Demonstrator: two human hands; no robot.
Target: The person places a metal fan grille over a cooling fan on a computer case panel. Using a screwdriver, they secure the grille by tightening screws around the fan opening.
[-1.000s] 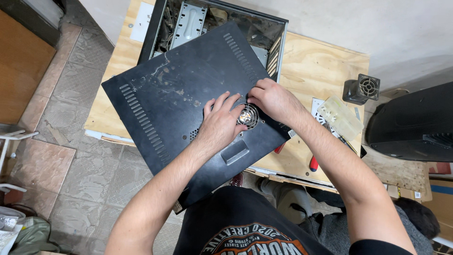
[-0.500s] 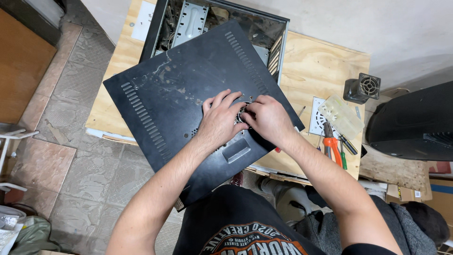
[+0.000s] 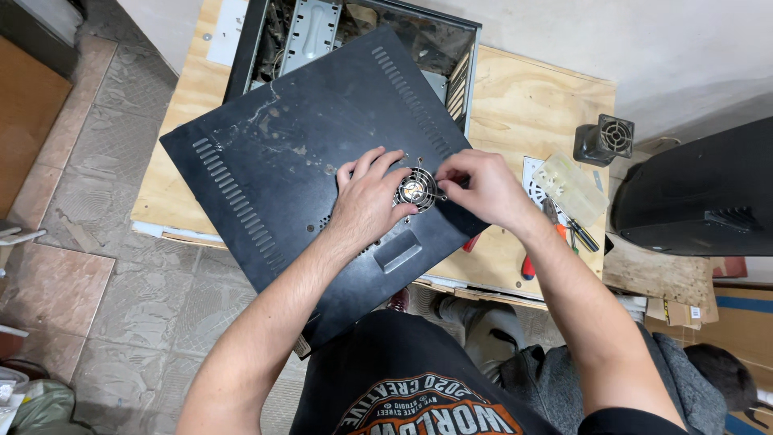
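A large black metal side panel [image 3: 290,153] of a computer case lies tilted over the open case [image 3: 322,32] on a plywood table [image 3: 531,89]. A small round fan with a wire grille [image 3: 416,190] sits in the panel near its lower right. My left hand [image 3: 366,201] rests flat on the panel with its fingers at the fan's left rim. My right hand [image 3: 483,187] pinches at the fan's right edge with its fingertips; what it pinches is too small to see.
A small black fan [image 3: 604,141], a clear plastic parts box [image 3: 573,187] and red-handled tools [image 3: 531,262] lie on the table's right side. A black computer case [image 3: 700,193] stands at the right. Tiled floor [image 3: 80,282] spreads to the left.
My right hand slid off the fan toward the right, so the fan's grille shows now. The left hand stayed on the panel beside it.
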